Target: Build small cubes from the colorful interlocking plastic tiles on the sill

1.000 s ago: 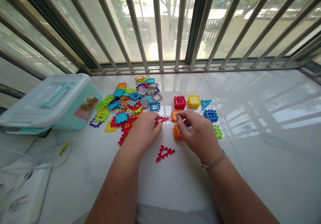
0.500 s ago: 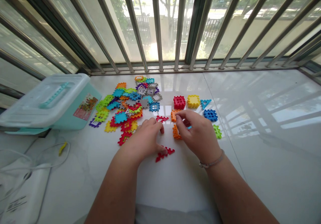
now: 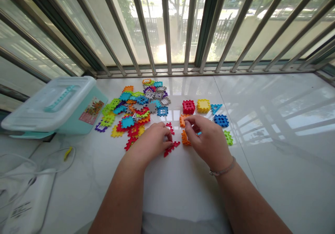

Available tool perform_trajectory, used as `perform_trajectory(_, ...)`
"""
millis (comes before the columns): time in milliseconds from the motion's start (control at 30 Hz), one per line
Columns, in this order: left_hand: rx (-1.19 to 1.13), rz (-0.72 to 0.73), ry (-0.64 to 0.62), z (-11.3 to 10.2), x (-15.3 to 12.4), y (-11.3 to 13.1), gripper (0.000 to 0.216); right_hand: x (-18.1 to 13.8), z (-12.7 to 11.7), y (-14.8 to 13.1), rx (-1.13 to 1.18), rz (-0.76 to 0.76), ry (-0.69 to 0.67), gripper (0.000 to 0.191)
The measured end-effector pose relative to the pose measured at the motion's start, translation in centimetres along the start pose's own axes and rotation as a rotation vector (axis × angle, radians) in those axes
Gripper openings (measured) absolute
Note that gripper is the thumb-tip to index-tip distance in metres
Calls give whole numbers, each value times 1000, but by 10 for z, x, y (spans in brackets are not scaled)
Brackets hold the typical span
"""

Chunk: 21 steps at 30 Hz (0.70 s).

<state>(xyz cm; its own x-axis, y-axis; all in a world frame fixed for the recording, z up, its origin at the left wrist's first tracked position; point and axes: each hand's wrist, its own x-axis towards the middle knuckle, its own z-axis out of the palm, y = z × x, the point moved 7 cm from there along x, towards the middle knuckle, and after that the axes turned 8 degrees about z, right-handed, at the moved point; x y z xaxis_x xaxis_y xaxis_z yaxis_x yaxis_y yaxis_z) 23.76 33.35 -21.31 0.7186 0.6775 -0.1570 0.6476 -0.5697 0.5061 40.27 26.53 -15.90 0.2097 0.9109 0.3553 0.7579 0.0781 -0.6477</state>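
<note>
On a glossy white tiled surface (image 3: 288, 178), the person's left hand (image 3: 155, 138) is at a flat red plastic triangle with toothed edges (image 3: 172, 148), which lies toward the near edge from a 2nd toothed red plastic piece (image 3: 170, 127) just beyond the fingers. The right hand (image 3: 211, 140), with a chain bracelet (image 3: 223, 171) at its wrist, is over the near part of a group of toothed plastic pieces, its thumb and forefinger in front of a flat orange piece (image 3: 182, 121). Each hand has its thumb and fingers curled close together; the knuckles hide the contact, so I cannot tell whether either is pinching anything.

A 2nd orange piece with a window grid (image 3: 185, 138) shows beside the right palm. Farther toward the barred far edge stand a red stack with window grids (image 3: 188, 107), a yellow stack (image 3: 203, 105) and a light-blue triangle (image 3: 216, 108). To the right are a dark-blue stack (image 3: 221, 121) and a lime-green piece (image 3: 228, 138).

Left of these spreads a mixed-colour heap of toothed pieces (image 3: 127, 122), with a lidded teal plastic tub (image 3: 75, 124) near the far left corner. A white power strip (image 3: 32, 202) and pale cables (image 3: 36, 174) lie along the left edge.
</note>
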Motion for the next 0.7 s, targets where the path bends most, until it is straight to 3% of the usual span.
perform_trajectory(100, -1, 28, 18, -1, 3, 0, 10, 0, 0, 1, -2, 5, -3, 14)
perform_trajectory(267, 13, -54, 145, -10, 2, -5, 19, 0, 0, 1, 0, 11, -1, 14)
perform_trajectory(400, -15, -64, 120, -7, 2, -6, 30, 1, 0, 0, 2, 15, -12, 15)
perform_trajectory(700, -18, 8, 91, -5, 3, 3, 5, 0, 0, 0, -9, 14, -14, 15)
